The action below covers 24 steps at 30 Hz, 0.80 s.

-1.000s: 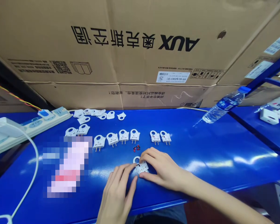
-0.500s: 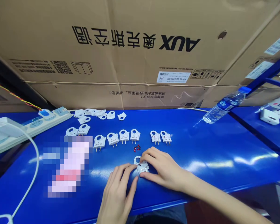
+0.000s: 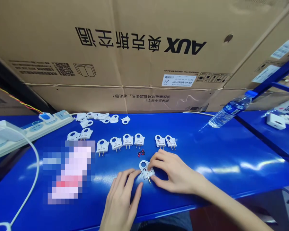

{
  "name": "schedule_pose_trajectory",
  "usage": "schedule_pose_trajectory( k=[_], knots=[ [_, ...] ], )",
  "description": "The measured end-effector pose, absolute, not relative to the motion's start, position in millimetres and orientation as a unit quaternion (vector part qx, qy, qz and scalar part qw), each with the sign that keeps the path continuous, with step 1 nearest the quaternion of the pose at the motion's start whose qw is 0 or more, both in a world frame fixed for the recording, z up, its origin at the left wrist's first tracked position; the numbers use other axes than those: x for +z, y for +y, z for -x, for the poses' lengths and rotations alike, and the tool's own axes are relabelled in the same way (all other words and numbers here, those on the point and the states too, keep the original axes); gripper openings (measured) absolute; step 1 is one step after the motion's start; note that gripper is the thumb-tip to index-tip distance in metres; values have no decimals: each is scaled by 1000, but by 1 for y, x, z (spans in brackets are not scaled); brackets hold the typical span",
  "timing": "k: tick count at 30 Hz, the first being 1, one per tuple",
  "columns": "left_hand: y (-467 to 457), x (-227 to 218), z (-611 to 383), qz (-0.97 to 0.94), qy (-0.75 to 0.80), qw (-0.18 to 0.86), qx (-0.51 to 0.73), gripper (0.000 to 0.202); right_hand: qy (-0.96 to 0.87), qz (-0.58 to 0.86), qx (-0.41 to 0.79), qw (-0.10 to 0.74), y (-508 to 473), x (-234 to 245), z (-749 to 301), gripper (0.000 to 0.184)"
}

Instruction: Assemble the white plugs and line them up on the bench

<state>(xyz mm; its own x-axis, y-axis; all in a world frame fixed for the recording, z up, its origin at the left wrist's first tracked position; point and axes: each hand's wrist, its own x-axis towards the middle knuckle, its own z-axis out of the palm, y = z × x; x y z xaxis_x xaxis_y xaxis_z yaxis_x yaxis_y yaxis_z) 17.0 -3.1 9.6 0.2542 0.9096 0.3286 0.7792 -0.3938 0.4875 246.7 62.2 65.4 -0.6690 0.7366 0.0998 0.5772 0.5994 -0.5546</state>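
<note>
A white two-pin plug [image 3: 146, 169] with a round hole in its head lies near the front of the blue table [image 3: 207, 154]. My right hand [image 3: 175, 173] pinches its right side between thumb and fingers. My left hand [image 3: 122, 199] lies flat beside it, fingers stretched, fingertips just left of the plug's pins. A small red and black wire piece [image 3: 141, 153] lies just beyond the plug. A row of similar white plugs [image 3: 127, 140] lies behind it, with two more [image 3: 165, 141] to the right.
White plug shells [image 3: 98, 117] are piled at the back by large cardboard boxes [image 3: 135, 54]. A power strip [image 3: 26, 130] with a white cable lies left. A water bottle [image 3: 231, 109] lies at right, a white adapter [image 3: 275, 121] beyond it. A blurred patch [image 3: 68, 171] covers something.
My right hand has shifted the plug slightly away and to the right, so its pins now show. My left hand has let go of it and rests flat.
</note>
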Motion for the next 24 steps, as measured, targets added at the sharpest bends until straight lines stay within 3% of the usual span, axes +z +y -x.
schedule_pose_trajectory(
  k=[14, 19, 24],
  knots=[
    [-4, 9, -17, -782, 542, 106, 289, 26, -881, 360, 242, 190, 71, 63, -252, 10],
    [-4, 8, -17, -781, 541, 103, 292, 25, -866, 408, 167, 237, 89, 62, -258, 9],
    [-4, 7, -16, -788, 537, 105, 282, 26, -863, 443, 103, 220, 108, 55, -260, 11]
  ],
)
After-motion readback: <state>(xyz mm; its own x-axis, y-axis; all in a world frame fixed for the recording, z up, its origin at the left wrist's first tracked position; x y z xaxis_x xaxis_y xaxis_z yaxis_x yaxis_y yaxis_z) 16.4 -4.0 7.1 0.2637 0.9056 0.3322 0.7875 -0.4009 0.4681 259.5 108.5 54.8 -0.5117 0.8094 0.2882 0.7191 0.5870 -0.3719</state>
